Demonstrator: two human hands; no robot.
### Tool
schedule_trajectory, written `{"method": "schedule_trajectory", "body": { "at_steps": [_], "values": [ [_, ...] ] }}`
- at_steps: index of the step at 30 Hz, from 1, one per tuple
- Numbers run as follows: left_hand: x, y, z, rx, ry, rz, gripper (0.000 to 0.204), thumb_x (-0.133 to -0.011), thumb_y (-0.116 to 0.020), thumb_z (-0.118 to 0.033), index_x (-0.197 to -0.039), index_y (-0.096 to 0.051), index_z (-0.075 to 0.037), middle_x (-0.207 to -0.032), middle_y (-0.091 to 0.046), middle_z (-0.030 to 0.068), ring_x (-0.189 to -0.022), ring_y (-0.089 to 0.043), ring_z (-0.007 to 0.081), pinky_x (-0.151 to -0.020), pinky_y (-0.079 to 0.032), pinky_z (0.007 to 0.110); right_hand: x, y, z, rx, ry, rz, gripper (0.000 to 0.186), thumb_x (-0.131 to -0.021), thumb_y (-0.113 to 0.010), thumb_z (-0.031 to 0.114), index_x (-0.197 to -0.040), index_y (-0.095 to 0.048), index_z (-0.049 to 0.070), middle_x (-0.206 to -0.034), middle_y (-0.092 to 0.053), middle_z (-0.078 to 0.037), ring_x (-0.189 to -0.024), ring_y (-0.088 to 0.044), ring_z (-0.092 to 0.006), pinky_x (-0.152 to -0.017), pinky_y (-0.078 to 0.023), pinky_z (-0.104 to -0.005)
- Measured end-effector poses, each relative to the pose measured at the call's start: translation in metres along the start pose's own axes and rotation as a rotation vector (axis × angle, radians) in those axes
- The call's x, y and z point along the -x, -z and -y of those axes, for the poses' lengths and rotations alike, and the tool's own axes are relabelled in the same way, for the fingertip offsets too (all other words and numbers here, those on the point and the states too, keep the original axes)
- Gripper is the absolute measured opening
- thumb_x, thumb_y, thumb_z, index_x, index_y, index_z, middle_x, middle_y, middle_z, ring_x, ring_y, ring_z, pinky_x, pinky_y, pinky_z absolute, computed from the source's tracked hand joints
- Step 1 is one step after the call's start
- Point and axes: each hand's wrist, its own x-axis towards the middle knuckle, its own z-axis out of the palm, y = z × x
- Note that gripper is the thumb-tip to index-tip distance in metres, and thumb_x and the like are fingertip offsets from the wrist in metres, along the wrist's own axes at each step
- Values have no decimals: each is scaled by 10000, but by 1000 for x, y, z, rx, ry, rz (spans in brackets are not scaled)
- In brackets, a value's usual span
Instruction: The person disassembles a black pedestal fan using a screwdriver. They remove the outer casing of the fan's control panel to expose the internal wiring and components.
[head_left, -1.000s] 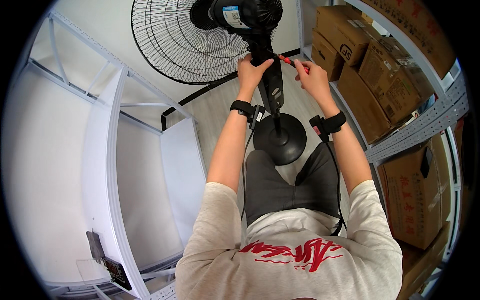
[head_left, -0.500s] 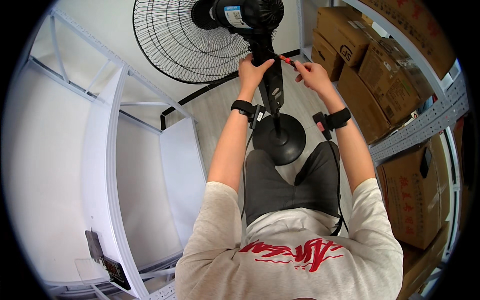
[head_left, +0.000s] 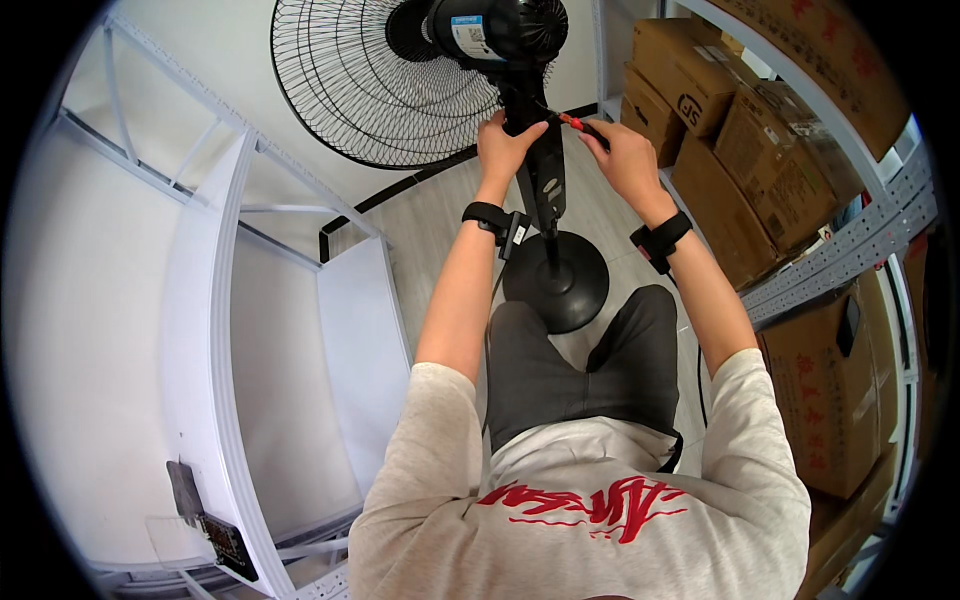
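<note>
A black pedestal fan (head_left: pixel 545 182) stands in front of me, its wire cage (head_left: pixel 370 90) facing left and its round base (head_left: pixel 556 290) on the floor by my feet. My left hand (head_left: pixel 503 150) is closed around the upper part of the fan's stand, just below the motor housing (head_left: pixel 505 35), thumb across the front. A red-and-black screwdriver (head_left: pixel 572 122) is in my right hand (head_left: pixel 628 165), fingers wrapped over its handle. Its tip points left at the stand's upper side, close to my left thumb; the exact contact spot is too small to make out.
On the left are white metal shelves (head_left: pixel 190 300), with a small dark circuit board (head_left: pixel 230 545) on one. Cardboard boxes (head_left: pixel 780 150) fill the metal rack on the right, close to my right arm. A cable hangs from each wrist strap.
My right hand has turned over at the wrist, and its back now faces up more. The fan has shifted very slightly; my left hand stays on the stand.
</note>
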Motion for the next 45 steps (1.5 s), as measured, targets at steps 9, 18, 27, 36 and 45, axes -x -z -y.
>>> {"method": "schedule_trajectory", "body": {
  "at_steps": [9,18,27,36,45],
  "values": [
    [2,0,6,-25,5,-23,686,-632,-825,-474,-1053,-652,39,-993,-647,256,-944,-626,393,-823,-494,429,-25,10,5,-170,-509,508,419,-940,-538,444,-966,-672,49,-681,-662,-96,-630,-644,-277,-570,-468,-366],
    [7,2,-10,-5,27,-1,659,-638,-827,-453,-1038,-655,41,-989,-651,252,-942,-631,383,-823,-493,427,-17,15,7,-417,-634,500,459,-944,-537,466,-965,-661,25,-672,-662,-57,-613,-633,-168,-568,-457,-327],
    [6,3,2,-2,8,-38,644,-641,-830,-440,-1012,-652,56,-967,-654,248,-920,-629,377,-823,-491,423,-10,13,19,168,-54,134,387,-885,-590,454,-949,-677,83,-781,-695,-103,-737,-663,-288,-588,-483,-405],
    [11,6,-15,20,-28,-43,574,-650,-832,-387,-969,-664,59,-886,-690,214,-855,-672,349,-780,-513,398,-23,14,8,-309,-609,441,450,-891,-578,495,-921,-693,61,-633,-650,-84,-677,-643,-284,-628,-477,-392],
    [13,8,-17,34,-2,-13,586,-665,-828,-388,-988,-657,70,-918,-696,212,-875,-681,307,-792,-511,363,-14,15,14,-347,-641,385,413,-896,-596,449,-872,-666,43,-677,-662,-139,-665,-645,-325,-622,-486,-393]
  ]
}}
